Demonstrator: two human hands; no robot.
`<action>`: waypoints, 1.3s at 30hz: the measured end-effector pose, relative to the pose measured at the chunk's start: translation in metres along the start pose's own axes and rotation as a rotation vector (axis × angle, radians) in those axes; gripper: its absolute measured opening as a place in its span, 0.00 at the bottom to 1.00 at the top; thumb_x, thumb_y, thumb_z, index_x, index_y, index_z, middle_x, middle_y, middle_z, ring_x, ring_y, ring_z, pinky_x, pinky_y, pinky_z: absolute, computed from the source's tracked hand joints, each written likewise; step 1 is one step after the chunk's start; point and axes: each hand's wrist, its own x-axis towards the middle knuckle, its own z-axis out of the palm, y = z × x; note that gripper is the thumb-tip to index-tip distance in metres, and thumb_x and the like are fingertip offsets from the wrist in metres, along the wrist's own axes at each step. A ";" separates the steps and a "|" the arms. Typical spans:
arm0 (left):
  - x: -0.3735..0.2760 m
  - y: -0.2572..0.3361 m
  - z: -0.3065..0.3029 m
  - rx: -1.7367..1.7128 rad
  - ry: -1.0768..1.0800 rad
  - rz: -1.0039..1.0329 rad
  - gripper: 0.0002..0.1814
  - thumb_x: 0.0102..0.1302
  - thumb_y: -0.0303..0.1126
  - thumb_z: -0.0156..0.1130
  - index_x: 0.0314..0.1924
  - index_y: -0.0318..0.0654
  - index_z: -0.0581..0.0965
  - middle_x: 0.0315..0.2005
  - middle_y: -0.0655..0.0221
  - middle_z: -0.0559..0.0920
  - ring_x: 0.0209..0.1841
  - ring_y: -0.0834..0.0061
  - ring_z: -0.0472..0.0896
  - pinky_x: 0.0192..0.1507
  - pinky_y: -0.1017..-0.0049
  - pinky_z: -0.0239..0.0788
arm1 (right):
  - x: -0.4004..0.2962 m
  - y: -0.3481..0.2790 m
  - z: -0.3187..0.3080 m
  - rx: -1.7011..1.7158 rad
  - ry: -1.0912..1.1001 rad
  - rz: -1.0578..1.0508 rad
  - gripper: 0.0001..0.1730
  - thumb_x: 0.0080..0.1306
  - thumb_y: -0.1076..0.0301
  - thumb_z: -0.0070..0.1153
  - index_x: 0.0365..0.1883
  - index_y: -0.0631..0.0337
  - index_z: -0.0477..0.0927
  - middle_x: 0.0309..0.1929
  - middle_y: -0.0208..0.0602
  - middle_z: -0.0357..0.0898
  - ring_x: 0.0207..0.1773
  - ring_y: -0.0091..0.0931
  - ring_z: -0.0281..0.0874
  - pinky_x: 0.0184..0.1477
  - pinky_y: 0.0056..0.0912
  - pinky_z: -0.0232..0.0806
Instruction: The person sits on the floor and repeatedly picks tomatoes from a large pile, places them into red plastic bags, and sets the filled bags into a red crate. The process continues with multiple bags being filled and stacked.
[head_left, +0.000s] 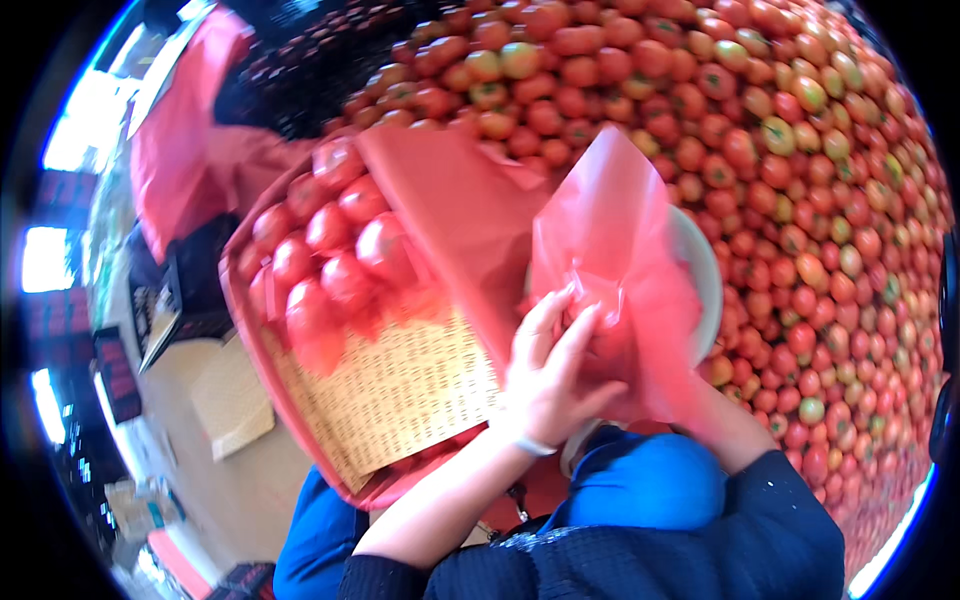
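Note:
My left hand (551, 367) has its fingers curled over a thin red plastic sheet or bag (600, 195), thumb stretched to the right. Rounded red shapes, apparently tomatoes, show faintly through the plastic under the fingertips. The right forearm (731, 424) reaches in from the lower right, and the plastic covers my right hand. Behind the plastic shows the rim of a pale round basin (701, 285). To the left, a red-lined crate (262, 360) holds several tomatoes (330, 229) over a printed yellowish paper sheet (397, 382). A red liner flap (457, 202) folds over its right side.
A large heap of loose tomatoes (795, 225) fills the back and right. More red plastic (195, 165) hangs over dark things at the upper left. Flattened cardboard (232, 397) lies on the floor, left of the crate. My blue-clad knee (645, 480) sits just below the basin.

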 end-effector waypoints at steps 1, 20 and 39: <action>-0.007 0.001 -0.005 0.060 0.034 -0.083 0.41 0.39 0.30 0.75 0.58 0.33 0.71 0.56 0.51 0.70 0.59 0.52 0.70 0.60 0.59 0.64 | 0.001 0.003 0.015 -0.164 -0.046 0.011 0.36 0.68 0.49 0.54 0.67 0.61 0.62 0.64 0.36 0.67 0.65 0.28 0.65 0.66 0.35 0.59; -0.103 -0.274 -0.207 0.793 0.778 -0.522 0.29 0.59 0.31 0.62 0.61 0.49 0.66 0.58 0.52 0.64 0.60 0.51 0.64 0.63 0.63 0.58 | -0.021 0.009 0.017 -0.285 0.281 0.003 0.28 0.71 0.61 0.53 0.64 0.66 0.65 0.55 0.39 0.74 0.58 0.28 0.72 0.62 0.32 0.64; -0.047 -0.207 -0.171 1.116 0.156 -0.662 0.39 0.56 0.43 0.67 0.67 0.43 0.64 0.61 0.57 0.72 0.60 0.53 0.71 0.61 0.61 0.62 | -0.076 -0.085 -0.221 -1.367 1.067 -0.450 0.20 0.64 0.57 0.55 0.47 0.62 0.78 0.40 0.44 0.81 0.45 0.40 0.79 0.48 0.38 0.70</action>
